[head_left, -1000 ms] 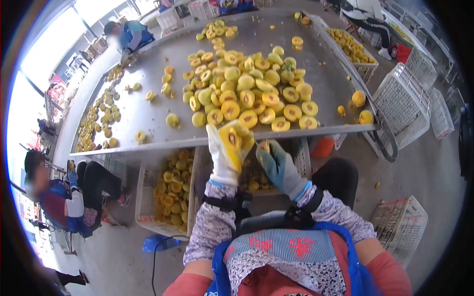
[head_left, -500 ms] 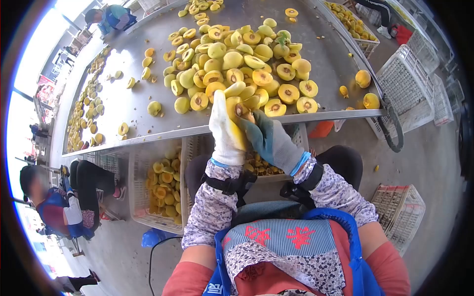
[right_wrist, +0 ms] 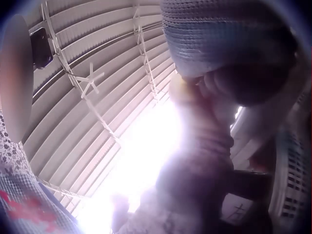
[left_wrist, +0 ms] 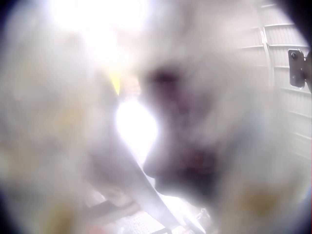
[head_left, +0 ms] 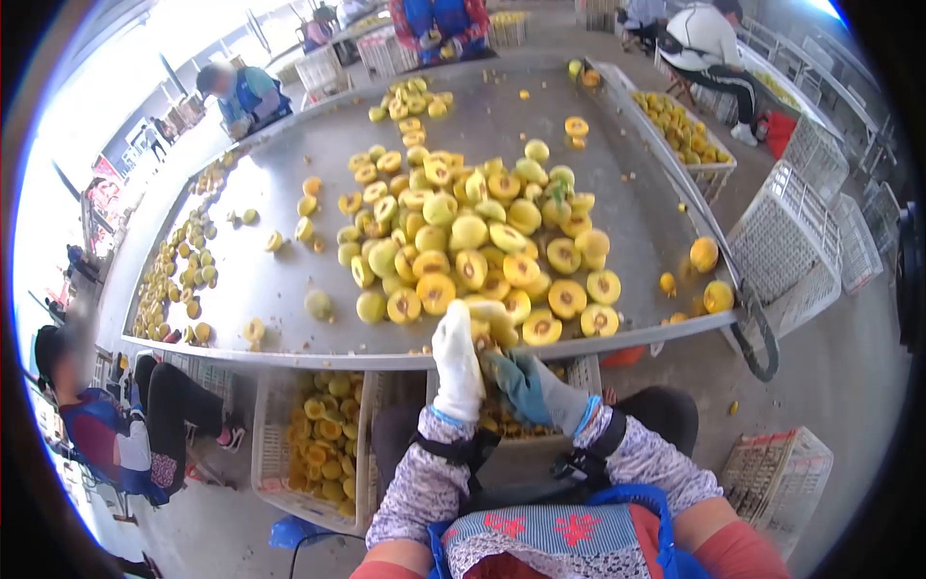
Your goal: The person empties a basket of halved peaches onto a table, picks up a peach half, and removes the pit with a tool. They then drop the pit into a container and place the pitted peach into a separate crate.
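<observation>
Near: a striped apron [head_left: 555, 526] at bottom centre of the head view. Just above it, the two hands are together at the worktop's near edge. The left hand [head_left: 457, 367], in a white glove, is clamped on pale yellow cut fruit [head_left: 496, 324]. The right hand [head_left: 536, 388], in a blue-grey glove, has its fingers against the left hand's work; whether it grips anything, cannot tell.

Below the worktop: a white crate [head_left: 311, 511] of fruit, lower left of centre; a second crate, partly hidden, behind the right hand.

Beyond the hands: metal worktop [head_left: 617, 145] bearing a heap of halved and rounded fruit [head_left: 469, 232], centre. Scattered pieces [head_left: 178, 275] at left; larger orange-yellow fruit [head_left: 704, 254] at right.

Far: fruit crate [head_left: 716, 174], upper right; person in a blue vest [head_left: 439, 24], top centre. Left wrist view: mostly blurred.
</observation>
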A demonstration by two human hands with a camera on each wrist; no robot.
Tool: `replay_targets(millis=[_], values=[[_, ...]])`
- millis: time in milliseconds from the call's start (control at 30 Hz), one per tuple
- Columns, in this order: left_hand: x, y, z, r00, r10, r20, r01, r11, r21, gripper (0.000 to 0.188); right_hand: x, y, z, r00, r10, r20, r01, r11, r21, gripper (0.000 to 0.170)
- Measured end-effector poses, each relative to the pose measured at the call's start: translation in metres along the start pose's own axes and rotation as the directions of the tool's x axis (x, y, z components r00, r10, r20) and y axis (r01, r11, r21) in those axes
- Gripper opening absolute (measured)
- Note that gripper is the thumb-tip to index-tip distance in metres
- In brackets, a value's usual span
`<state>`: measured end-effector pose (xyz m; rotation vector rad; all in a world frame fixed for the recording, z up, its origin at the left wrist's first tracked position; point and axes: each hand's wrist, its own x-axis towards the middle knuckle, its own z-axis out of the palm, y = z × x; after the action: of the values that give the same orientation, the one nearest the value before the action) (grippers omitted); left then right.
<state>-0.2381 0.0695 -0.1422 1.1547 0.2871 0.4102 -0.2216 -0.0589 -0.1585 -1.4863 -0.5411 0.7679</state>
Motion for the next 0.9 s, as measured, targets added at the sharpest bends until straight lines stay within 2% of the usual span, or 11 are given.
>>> replay_targets(millis=[33, 67, 133, 267, 333, 533, 567, 733, 833, 867, 900], values=[[0.001, 0.008, -0.002, 0.995, -0.049, 0.087, 0.045, 0.997, 0.057, 0.048, 0.015, 0.051, 0.006, 0.891, -0.437, -0.123, 0.42, 0.897, -0.139, 0.03], [0.0, 0.014, 0.001, 0.984, -0.141, 0.11, 0.135, 0.989, 0.059, 0.046, -0.009, -0.007, 0.001, 0.99, 0.143, 0.003, -0.143, 0.989, 0.025, 0.034], [-0.001, 0.023, 0.0, 0.949, -0.269, 0.163, 0.259, 0.962, 0.082, 0.041, -0.014, -0.009, -0.001, 0.965, 0.258, 0.049, -0.262, 0.958, 0.121, 0.041], [-0.019, 0.017, 0.021, 1.0, 0.019, -0.004, -0.019, 0.995, -0.095, 0.033, -0.029, -0.013, -0.008, 0.921, 0.327, 0.21, -0.384, 0.852, 0.357, 0.046], [-0.027, 0.006, 0.015, 0.991, 0.122, -0.047, -0.122, 0.993, 0.003, 0.028, -0.038, -0.02, -0.005, 0.903, 0.187, 0.386, -0.398, 0.703, 0.59, 0.049], [-0.008, 0.025, -0.001, 0.89, -0.202, 0.409, 0.126, 0.971, 0.205, 0.029, -0.043, -0.023, -0.018, 0.832, 0.306, 0.462, -0.513, 0.742, 0.431, 0.051], [-0.008, 0.017, -0.006, 0.883, -0.178, 0.434, 0.178, 0.983, 0.043, 0.03, -0.043, -0.014, -0.019, 0.814, 0.261, 0.519, -0.532, 0.693, 0.487, 0.052], [-0.015, 0.003, 0.002, 0.963, -0.189, 0.192, 0.241, 0.923, -0.299, 0.035, -0.036, 0.003, -0.016, 0.751, 0.116, 0.65, -0.608, 0.503, 0.614, 0.051], [0.007, 0.011, -0.027, 0.993, -0.096, 0.074, 0.121, 0.808, -0.577, 0.033, -0.038, 0.011, -0.017, 0.874, 0.32, 0.366, -0.403, 0.897, 0.179, 0.047], [0.006, 0.031, -0.042, 0.995, -0.072, -0.066, 0.029, 0.862, -0.507, 0.03, -0.037, 0.023, -0.018, 0.872, 0.319, 0.372, -0.406, 0.895, 0.184, 0.047], [-0.002, 0.061, -0.053, 0.97, -0.033, -0.241, -0.03, 0.967, -0.253, 0.027, -0.038, 0.034, -0.018, 0.931, 0.31, 0.192, -0.259, 0.933, -0.252, 0.048]])
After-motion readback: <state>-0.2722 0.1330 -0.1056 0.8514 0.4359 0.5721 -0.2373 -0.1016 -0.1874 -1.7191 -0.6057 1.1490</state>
